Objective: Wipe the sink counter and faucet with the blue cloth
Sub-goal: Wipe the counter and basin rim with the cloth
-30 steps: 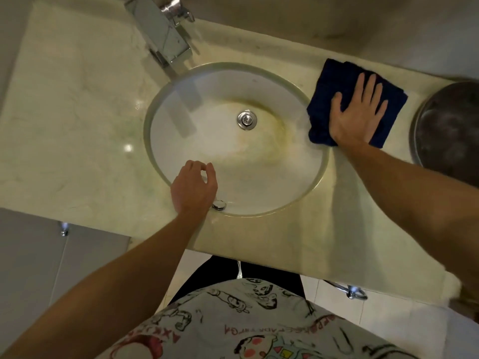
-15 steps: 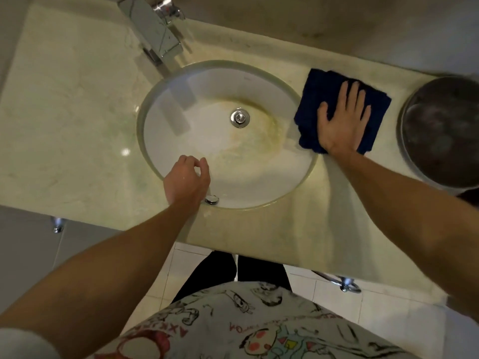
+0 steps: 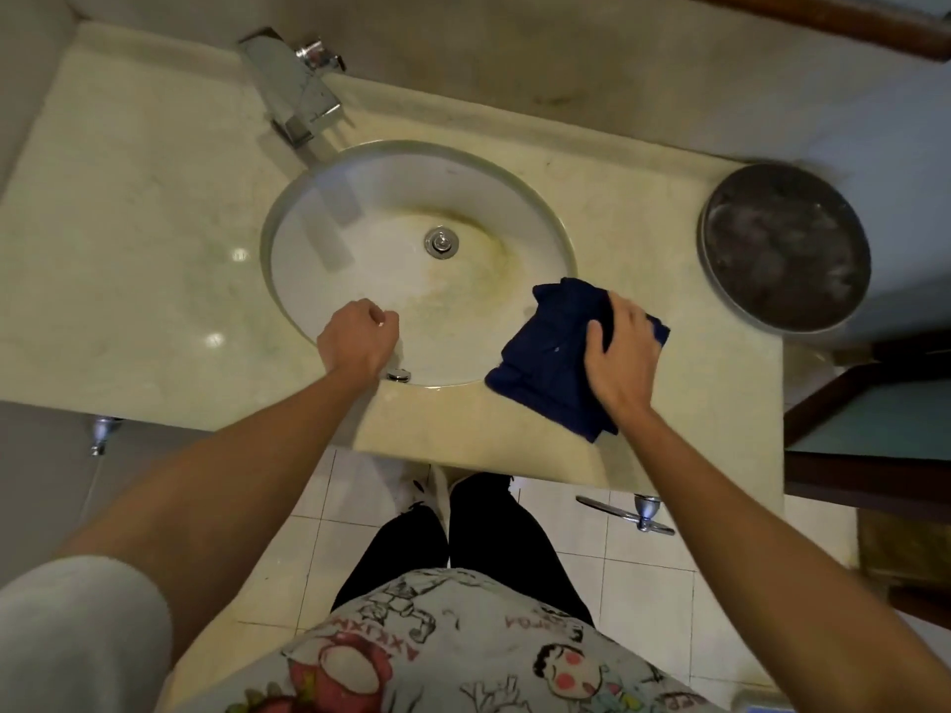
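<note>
The dark blue cloth [image 3: 550, 355] lies bunched on the cream marble counter [image 3: 134, 218], at the sink's near right rim, partly hanging over the basin edge. My right hand [image 3: 620, 355] grips its right side with fingers curled into the fabric. My left hand [image 3: 357, 339] rests as a loose fist on the near rim of the round white sink [image 3: 370, 208], holding nothing. The square chrome faucet [image 3: 293, 90] stands at the back left of the basin, away from both hands.
A round dark metal lid or bin top [image 3: 785, 247] sits at the counter's right end. A chrome drain plug [image 3: 441, 242] lies at the basin's centre, an overflow fitting [image 3: 399, 374] at its near rim. Wall behind, tiled floor [image 3: 592, 568] and my legs below.
My right hand has dragged the cloth from the back right of the sink down to its near right rim, and its flat palm has curled into a grip. The left hand stays on the rim.
</note>
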`<state>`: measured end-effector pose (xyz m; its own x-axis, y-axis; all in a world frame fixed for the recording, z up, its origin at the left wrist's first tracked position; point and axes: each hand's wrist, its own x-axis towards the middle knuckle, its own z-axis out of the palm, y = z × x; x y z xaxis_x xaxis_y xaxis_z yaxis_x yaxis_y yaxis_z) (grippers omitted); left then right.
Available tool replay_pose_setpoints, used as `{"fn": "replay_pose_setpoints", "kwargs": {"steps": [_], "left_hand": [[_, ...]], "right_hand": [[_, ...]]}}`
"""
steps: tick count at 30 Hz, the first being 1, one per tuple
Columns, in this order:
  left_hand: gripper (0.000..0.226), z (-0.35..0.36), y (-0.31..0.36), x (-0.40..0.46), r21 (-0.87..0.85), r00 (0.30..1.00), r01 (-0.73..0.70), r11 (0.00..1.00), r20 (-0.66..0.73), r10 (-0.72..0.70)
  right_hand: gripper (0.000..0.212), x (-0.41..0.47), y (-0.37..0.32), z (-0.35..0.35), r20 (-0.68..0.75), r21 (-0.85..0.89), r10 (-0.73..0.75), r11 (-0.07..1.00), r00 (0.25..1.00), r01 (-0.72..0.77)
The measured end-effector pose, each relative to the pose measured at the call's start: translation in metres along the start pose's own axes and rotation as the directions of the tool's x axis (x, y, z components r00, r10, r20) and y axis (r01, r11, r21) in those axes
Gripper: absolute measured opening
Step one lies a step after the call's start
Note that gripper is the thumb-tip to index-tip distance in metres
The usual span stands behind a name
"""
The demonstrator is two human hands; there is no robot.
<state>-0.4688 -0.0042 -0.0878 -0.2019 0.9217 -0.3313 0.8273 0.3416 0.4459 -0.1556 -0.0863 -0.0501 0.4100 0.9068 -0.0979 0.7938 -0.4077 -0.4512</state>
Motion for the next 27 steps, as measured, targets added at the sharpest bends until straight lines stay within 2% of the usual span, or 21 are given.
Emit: {"fn": "replay_pose_setpoints", "kwargs": {"steps": [2, 4, 7, 9, 10, 12, 14, 17, 20, 22, 23, 24, 26, 27], "left_hand": [[0.017, 0.006, 0.022, -0.004, -0.089, 0.993, -0.122, 0.989, -0.011, 0.122], [0.022, 0.017, 0.059, -0.013, -0.136, 0.939, -0.337, 0.932, 0.024, 0.343], [0.037, 0.035, 0.130, -0.025, -0.138, 0.756, -0.623, 0.770, 0.149, 0.638], [0.053, 0.045, 0.176, -0.029, -0.058, 0.615, -0.755, 0.653, 0.285, 0.736], [0.062, 0.050, 0.194, -0.028, 0.012, 0.553, -0.805, 0.593, 0.375, 0.744], [0.071, 0.056, 0.220, -0.022, 0.153, 0.486, -0.857, 0.492, 0.556, 0.674], [0.057, 0.056, 0.235, -0.014, 0.205, 0.455, -0.876, 0.437, 0.653, 0.605], [0.033, 0.046, 0.250, -0.007, 0.137, 0.424, -0.889, 0.436, 0.604, 0.675], [0.030, 0.035, 0.257, -0.015, 0.125, 0.384, -0.922, 0.367, 0.427, 0.819], [0.029, 0.032, 0.252, -0.026, 0.116, 0.350, -0.937, 0.331, 0.371, 0.860], [0.030, 0.032, 0.246, -0.031, 0.092, 0.335, -0.941, 0.327, 0.411, 0.848], [0.032, 0.031, 0.237, -0.036, 0.057, 0.317, -0.941, 0.334, 0.491, 0.811], [0.027, 0.029, 0.214, -0.044, 0.010, 0.288, -0.925, 0.379, 0.668, 0.686], [0.022, 0.027, 0.200, -0.048, -0.006, 0.297, -0.908, 0.418, 0.696, 0.654]], "right_hand": [[0.053, 0.021, 0.016, -0.020, -0.006, -0.056, -0.009, 0.998, 1.000, 0.008], [0.055, 0.041, 0.030, -0.033, 0.117, -0.096, 0.037, 0.995, 0.992, -0.025], [0.043, 0.057, 0.043, -0.042, 0.250, -0.116, 0.056, 0.993, 0.967, -0.028], [0.031, 0.060, 0.048, -0.046, 0.277, -0.051, 0.033, 0.999, 0.960, -0.019], [0.028, 0.061, 0.050, -0.047, 0.300, 0.002, 0.019, 1.000, 0.954, -0.020], [0.028, 0.060, 0.055, -0.051, 0.320, 0.093, -0.013, 0.996, 0.947, -0.017], [0.027, 0.060, 0.059, -0.057, 0.282, 0.122, -0.055, 0.992, 0.958, 0.021], [0.023, 0.061, 0.062, -0.070, 0.160, 0.135, -0.137, 0.984, 0.978, 0.115], [0.021, 0.057, 0.064, -0.089, -0.026, 0.148, -0.190, 0.970, 0.981, 0.192], [0.021, 0.044, 0.063, -0.094, -0.100, 0.116, -0.224, 0.965, 0.969, 0.235], [0.022, 0.034, 0.064, -0.092, -0.074, 0.091, -0.240, 0.965, 0.968, 0.246], [0.022, 0.024, 0.066, -0.088, 0.011, 0.077, -0.258, 0.963, 0.966, 0.257], [0.026, 0.002, 0.070, -0.078, 0.273, 0.079, -0.292, 0.956, 0.916, 0.281], [0.030, -0.008, 0.073, -0.074, 0.335, 0.081, -0.299, 0.954, 0.893, 0.289]]}}
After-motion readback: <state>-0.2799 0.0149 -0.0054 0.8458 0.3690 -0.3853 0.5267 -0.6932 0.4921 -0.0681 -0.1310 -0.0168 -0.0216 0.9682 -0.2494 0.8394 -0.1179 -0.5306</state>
